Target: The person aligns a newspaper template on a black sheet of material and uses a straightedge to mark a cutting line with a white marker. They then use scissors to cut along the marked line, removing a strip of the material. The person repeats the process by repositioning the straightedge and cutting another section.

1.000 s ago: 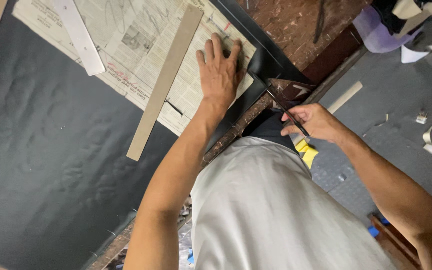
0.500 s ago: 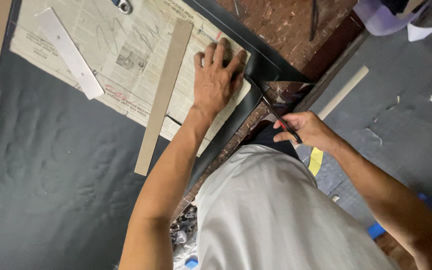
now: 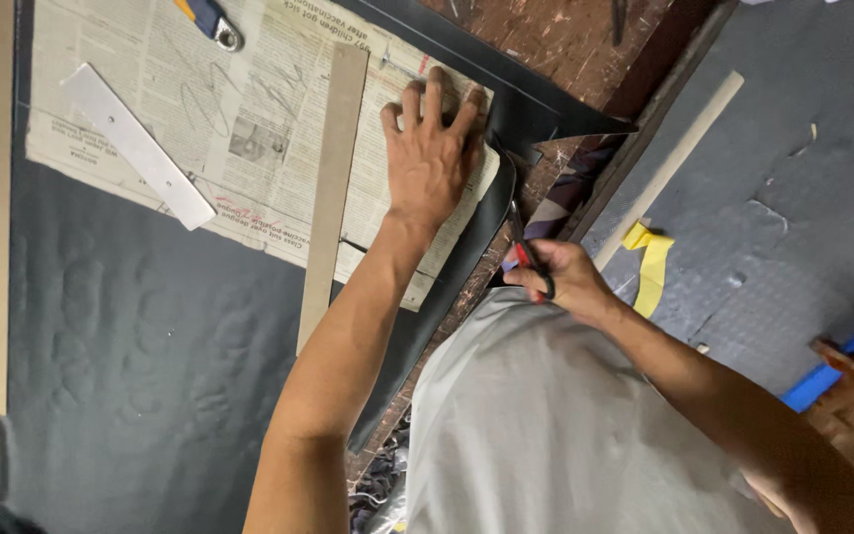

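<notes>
Head view. Left hand [image 3: 430,163] pressed flat at upper centre, fingers [image 3: 413,104] spread wide on newspaper [image 3: 259,119] over black sheet [image 3: 150,376]. Right hand [image 3: 560,280] right of centre, fingers closed through scissors [image 3: 524,247], blades at sheet's edge. Cardboard strip [image 3: 328,198] just left of left hand. White ruler [image 3: 137,145] upper left. Yellow tape [image 3: 650,262] right, on floor [image 3: 803,198]. Worn bench [image 3: 565,40] at top.

Matt dark leatherette sheet [image 3: 140,376] w/ pebbled grain lies under yellowed newsprint [image 3: 249,119]. Cardboard strip [image 3: 333,188] looks smooth, dull; workbench [image 3: 565,40] is rough, scarred wood.
</notes>
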### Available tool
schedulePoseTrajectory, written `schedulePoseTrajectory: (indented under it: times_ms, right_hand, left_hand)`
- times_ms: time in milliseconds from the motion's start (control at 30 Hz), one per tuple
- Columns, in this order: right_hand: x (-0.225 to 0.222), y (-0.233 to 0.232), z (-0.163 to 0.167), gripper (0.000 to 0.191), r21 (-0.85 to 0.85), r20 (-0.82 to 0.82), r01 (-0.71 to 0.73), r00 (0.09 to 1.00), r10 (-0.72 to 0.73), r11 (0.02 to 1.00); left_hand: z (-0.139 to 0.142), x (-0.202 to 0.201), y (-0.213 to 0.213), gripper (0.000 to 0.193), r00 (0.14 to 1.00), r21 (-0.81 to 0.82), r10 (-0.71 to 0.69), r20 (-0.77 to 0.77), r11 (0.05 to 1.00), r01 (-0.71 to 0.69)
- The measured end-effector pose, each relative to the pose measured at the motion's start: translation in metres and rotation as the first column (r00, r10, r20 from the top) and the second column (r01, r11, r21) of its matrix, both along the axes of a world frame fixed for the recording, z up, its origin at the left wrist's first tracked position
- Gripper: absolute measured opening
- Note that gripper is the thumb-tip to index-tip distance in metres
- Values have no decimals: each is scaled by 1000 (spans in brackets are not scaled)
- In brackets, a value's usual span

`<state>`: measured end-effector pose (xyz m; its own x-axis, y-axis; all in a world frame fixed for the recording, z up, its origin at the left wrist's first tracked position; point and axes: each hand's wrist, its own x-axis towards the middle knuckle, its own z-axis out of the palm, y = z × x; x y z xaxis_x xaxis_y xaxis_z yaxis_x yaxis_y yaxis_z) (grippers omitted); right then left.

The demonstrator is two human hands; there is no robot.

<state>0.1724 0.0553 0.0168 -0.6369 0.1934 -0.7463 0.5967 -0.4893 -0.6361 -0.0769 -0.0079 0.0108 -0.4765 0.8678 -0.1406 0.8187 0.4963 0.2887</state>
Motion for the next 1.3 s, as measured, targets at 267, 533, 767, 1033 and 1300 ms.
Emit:
schedulePoseTrajectory:
  times_ms: [267,533,767,1033,1300]
  right_hand:
    - [-19,-43,-2,18,-32,-46,182,982,-183,983]
    - [-32,-61,-5,15,-43,-42,247,968,-249,968]
    - [-54,-65,-8,15,-4,-101,315,944,-314,949]
    - [-65,-71,-3,18,30,-44,322,946,-321,946]
    - [-80,-68,-6,24,82,-55,335,942,-332,939]
  left_hand:
    - [-3,-1,2,52,1000,-78,-29,5,997,29]
    - [1,-3,-2,60,1000,-13,-21,11,1000,21]
    - [3,-5,-3,68,999,-66,-34,4,997,34]
    - [3,-6,-1,77,999,-112,-42,17,993,44]
    - [8,-8,3,86,997,-216,-79,-1,973,77]
